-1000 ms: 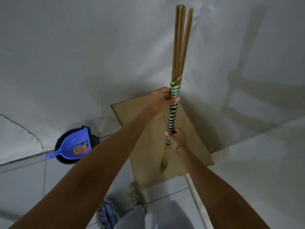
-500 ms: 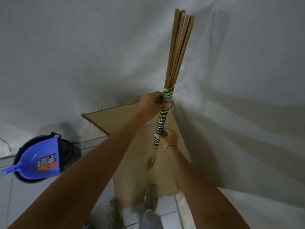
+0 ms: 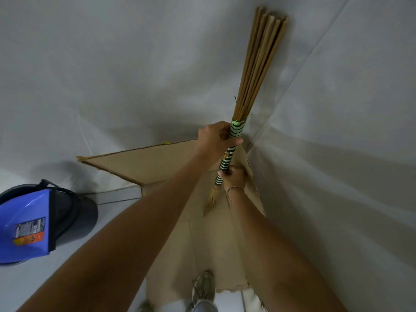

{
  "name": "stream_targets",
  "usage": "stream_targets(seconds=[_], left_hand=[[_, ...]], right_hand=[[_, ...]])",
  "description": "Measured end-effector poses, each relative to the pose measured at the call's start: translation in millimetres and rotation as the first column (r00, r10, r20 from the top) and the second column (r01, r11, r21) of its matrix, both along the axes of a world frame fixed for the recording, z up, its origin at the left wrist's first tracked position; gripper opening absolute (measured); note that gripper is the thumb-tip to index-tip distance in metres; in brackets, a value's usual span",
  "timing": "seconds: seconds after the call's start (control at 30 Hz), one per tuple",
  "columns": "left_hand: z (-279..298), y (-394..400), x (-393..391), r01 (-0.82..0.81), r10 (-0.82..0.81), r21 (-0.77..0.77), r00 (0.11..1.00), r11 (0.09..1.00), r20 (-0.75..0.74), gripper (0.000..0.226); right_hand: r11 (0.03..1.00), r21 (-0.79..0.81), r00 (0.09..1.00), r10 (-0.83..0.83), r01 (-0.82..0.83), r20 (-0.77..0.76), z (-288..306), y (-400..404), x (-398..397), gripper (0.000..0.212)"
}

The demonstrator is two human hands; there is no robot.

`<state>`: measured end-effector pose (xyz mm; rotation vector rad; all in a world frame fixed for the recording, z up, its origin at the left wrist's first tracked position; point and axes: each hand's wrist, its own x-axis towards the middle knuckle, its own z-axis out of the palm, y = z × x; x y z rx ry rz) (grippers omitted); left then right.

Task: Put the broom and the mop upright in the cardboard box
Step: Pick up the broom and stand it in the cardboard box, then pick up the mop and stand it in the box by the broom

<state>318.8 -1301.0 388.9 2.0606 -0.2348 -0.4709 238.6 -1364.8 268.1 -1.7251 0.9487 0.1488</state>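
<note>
I hold a broom (image 3: pixel 254 70) of long brown sticks upright, its middle wrapped in green, black and white striped tape. My left hand (image 3: pixel 213 138) grips the top of the taped part. My right hand (image 3: pixel 234 177) grips the tape lower down. The thin straw end (image 3: pixel 211 199) points down into the tall open cardboard box (image 3: pixel 148 163), which stands in the corner of the white-draped walls. The mop is out of view.
A blue dustpan (image 3: pixel 24 226) lies on top of a dark round bin (image 3: pixel 76 212) on the tiled floor at the left. A person's shoes (image 3: pixel 203 287) stand against the near side of the box. White sheeting covers both walls.
The view has closed in on the box and the corner. The broom has tilted a little to the right and its lower end has come over the box opening. Both hands keep their grip.
</note>
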Motion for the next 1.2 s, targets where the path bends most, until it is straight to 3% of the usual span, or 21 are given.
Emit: stream_targets(seconds=[0.07,0.23,0.37,0.47,0.57,0.67,0.8,0.93,1.03,1.2], left_hand=[[-7,-2,2,-0.003,0.002,0.051,1.000,0.999,0.027,0.038],[0,5,-4,0.063,-0.073,0.159,0.995,0.985,0.061,0.033],[11,44,-28,0.007,-0.009,0.224,1.000,0.975,0.005,0.037],[15,93,-59,0.041,-0.027,0.325,0.998,0.945,-0.048,0.034],[28,155,-109,0.161,-0.059,0.471,0.973,0.867,-0.223,0.040],[43,206,-157,0.220,-0.017,0.496,0.925,0.840,-0.380,0.047],[69,276,-224,0.179,0.044,0.479,0.908,0.860,-0.417,0.046],[77,358,-301,0.050,0.196,0.493,0.879,0.869,-0.434,0.042],[80,430,-365,-0.058,0.328,0.516,0.831,0.854,-0.450,0.043],[107,549,-470,-0.218,0.495,0.563,0.770,0.797,-0.403,0.037]], right_hand=[[0.999,-0.046,1.000,-0.004,0.004,0.002,-2,-2,8,0.007],[0.991,-0.136,1.000,-0.007,0.009,0.017,15,7,6,0.027],[0.971,-0.212,0.994,0.105,-0.108,-0.023,42,27,-19,0.031],[0.930,-0.215,0.954,0.293,-0.298,-0.057,62,53,-47,0.034],[0.803,-0.224,0.833,0.528,-0.553,-0.164,94,85,-75,0.037],[0.624,-0.247,0.671,0.699,-0.742,-0.247,120,103,-99,0.039],[0.402,-0.217,0.453,0.834,-0.890,-0.314,153,151,-144,0.040],[0.184,-0.116,0.214,0.909,-0.976,-0.358,173,234,-193,0.044],[0.059,-0.081,0.084,0.932,-0.995,-0.352,184,313,-232,0.040],[-0.086,-0.100,-0.049,0.945,-0.991,-0.323,208,443,-296,0.034]])
